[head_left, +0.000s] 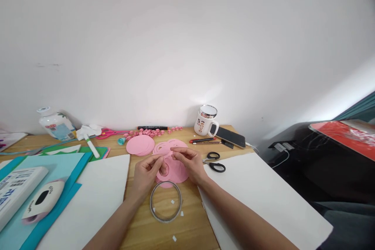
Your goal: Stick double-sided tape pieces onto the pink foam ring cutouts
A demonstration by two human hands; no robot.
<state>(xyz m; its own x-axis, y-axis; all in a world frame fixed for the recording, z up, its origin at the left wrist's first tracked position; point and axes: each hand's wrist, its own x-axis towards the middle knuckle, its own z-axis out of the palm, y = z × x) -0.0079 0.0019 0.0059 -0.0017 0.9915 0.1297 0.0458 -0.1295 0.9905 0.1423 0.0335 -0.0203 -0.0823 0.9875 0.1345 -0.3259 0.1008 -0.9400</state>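
Over the wooden desk (193, 226), my left hand (148, 172) and my right hand (189, 162) both pinch a pink paper strip (167, 156) between fingertips, above a pink paper piece (175, 172) lying flat. A roll of clear tape (166, 202) sits just in front of my hands, with small white scraps around it. A stack of pink paper circles (140, 144) and a cut spiral circle (164, 147) lie behind. Several small rolled pink pieces (152, 131) line the back of the desk.
Black scissors (215, 162) lie right of my hands. White sheets (258, 191) flank both sides; blue paper (58, 164) and a paper punch (42, 201) sit left. At the back: a mug (205, 121), phone (231, 137), pens, black marker (152, 127), pink scissors (109, 133), glue stick (91, 146), bottle (55, 124).
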